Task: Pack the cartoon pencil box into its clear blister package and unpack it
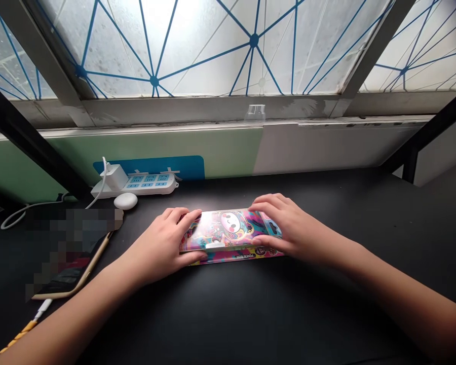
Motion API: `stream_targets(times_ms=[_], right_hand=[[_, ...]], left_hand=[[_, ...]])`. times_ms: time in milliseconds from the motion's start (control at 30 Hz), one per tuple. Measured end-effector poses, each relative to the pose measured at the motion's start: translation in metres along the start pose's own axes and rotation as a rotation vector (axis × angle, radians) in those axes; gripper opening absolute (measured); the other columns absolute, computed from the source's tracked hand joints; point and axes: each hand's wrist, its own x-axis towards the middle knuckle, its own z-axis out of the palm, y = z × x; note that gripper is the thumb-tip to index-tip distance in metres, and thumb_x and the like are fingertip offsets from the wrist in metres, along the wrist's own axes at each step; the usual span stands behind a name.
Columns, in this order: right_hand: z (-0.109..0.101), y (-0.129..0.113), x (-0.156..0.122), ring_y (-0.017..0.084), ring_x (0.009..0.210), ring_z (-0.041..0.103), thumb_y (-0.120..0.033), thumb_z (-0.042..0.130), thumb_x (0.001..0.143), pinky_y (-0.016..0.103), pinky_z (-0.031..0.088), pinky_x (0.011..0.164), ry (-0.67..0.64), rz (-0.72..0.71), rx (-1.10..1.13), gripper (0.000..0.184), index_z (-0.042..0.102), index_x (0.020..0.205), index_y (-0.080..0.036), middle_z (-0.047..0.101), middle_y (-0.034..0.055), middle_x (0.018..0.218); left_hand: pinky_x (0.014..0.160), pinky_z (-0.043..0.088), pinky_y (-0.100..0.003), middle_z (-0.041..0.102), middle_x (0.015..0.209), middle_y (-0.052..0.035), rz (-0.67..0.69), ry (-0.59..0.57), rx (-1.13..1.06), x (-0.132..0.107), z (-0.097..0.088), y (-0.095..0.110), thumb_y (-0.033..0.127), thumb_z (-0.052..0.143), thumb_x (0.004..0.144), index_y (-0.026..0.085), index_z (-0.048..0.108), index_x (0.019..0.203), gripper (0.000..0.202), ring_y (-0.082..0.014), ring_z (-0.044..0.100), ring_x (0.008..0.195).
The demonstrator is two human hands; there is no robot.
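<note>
A flat, colourful pencil box (228, 229) lies on the black tabletop. It has a white cartoon face on top and upside-down "PENCIL BOX" lettering along its near side. My left hand (172, 238) grips its left end, thumb low on the near edge and fingers over the far corner. On the other end is my right hand (281, 225), fingers over the top and far edge, thumb at the near edge. A blue patch with a dark hanger-shaped slot shows beside the right fingers. Both hands partly cover the ends of the box.
A white power strip (152, 185) with a plugged-in adapter (114, 176) stands by the wall. Before it sits a white rounded object (125, 201). At left lies a partly blurred, tan-edged device (87, 268) with a cable (41, 310). Black bars (34, 132) slant at both sides.
</note>
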Motion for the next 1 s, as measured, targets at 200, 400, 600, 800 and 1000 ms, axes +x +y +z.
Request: stream_targets(times_ms=[200, 400, 600, 800, 1000], right_hand=[[0.004, 0.020, 0.006, 0.037, 0.128, 0.054, -0.069, 0.060, 0.088, 0.054, 0.043, 0.106, -0.022, 0.142, 0.075, 0.069, 0.053, 0.136, -0.020, 0.061, 0.0163, 0.138], [-0.008, 0.014, 0.003, 0.033, 0.111, 0.061, -0.064, 0.077, 0.074, 0.047, 0.051, 0.093, 0.061, 0.114, 0.077, 0.074, 0.057, 0.133, -0.024, 0.064, 0.0118, 0.123], [-0.019, -0.001, -0.004, 0.027, 0.095, 0.065, -0.044, 0.082, 0.078, 0.045, 0.049, 0.092, 0.274, -0.098, -0.124, 0.051, 0.058, 0.118, -0.023, 0.070, 0.0075, 0.106], [0.000, -0.027, -0.009, 0.028, 0.086, 0.068, -0.020, 0.059, 0.095, 0.040, 0.051, 0.076, 0.266, -0.295, -0.362, 0.011, 0.063, 0.104, -0.016, 0.074, 0.0113, 0.096], [0.020, -0.031, -0.006, 0.029, 0.103, 0.067, -0.011, 0.047, 0.099, 0.043, 0.053, 0.085, 0.159, -0.355, -0.421, 0.032, 0.063, 0.126, -0.012, 0.073, 0.0154, 0.120]], left_hand=[[0.101, 0.047, -0.055, 0.052, 0.134, -0.0184, 0.105, 0.202, 0.165, -0.002, 0.001, 0.012, 0.046, 0.077, 0.082, 0.021, 0.045, 0.148, 0.077, -0.0380, 0.052, 0.120], [0.113, 0.034, -0.063, 0.052, 0.136, -0.0202, 0.205, 0.374, 0.262, -0.003, -0.001, 0.019, 0.051, 0.073, 0.085, 0.022, 0.040, 0.150, 0.078, -0.0404, 0.050, 0.126], [0.118, 0.017, -0.071, 0.056, 0.141, -0.0221, 0.121, 0.436, 0.355, -0.006, -0.023, 0.019, 0.054, 0.064, 0.093, 0.020, 0.040, 0.149, 0.070, -0.0415, 0.053, 0.130], [0.105, 0.043, -0.060, 0.072, 0.109, -0.0139, 0.193, 0.297, 0.444, -0.009, -0.027, 0.026, 0.023, 0.058, 0.096, 0.017, 0.065, 0.103, 0.011, -0.0321, 0.069, 0.096], [0.091, 0.052, -0.053, 0.071, 0.115, -0.0168, 0.217, 0.133, 0.318, -0.005, -0.016, 0.032, 0.040, 0.058, 0.097, 0.015, 0.065, 0.102, 0.026, -0.0347, 0.067, 0.102]])
